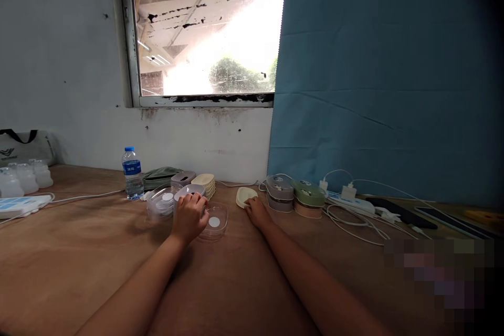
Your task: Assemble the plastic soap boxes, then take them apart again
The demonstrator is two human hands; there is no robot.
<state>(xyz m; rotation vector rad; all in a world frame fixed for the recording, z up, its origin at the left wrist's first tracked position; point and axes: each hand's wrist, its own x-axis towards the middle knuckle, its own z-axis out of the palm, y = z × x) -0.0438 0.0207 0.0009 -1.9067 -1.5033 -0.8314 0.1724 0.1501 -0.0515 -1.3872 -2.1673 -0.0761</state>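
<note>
My left hand (189, 216) has its fingers curled over the near edge of a pale lilac plastic container (193, 189), hiding part of it. Directly right of that hand, a clear plastic piece with a white round spot (214, 222) lies on the table. To the left is a stack of clear pieces (160, 201), also with a white round spot. My right hand (258, 211) pinches the near right edge of a small cream tray-like piece (244, 197), which rests on or just above the table. Behind the left hand are a stack of cream pieces (205, 184) and a mauve piece (183, 177).
Two lidded boxes, one grey-mauve (280, 193) and one green-and-tan (309, 198), stand to the right. Beyond them lie a power strip (350, 203) and loose white cables (356, 224). A water bottle (133, 174) and a dark green pouch (159, 177) stand at the back left.
</note>
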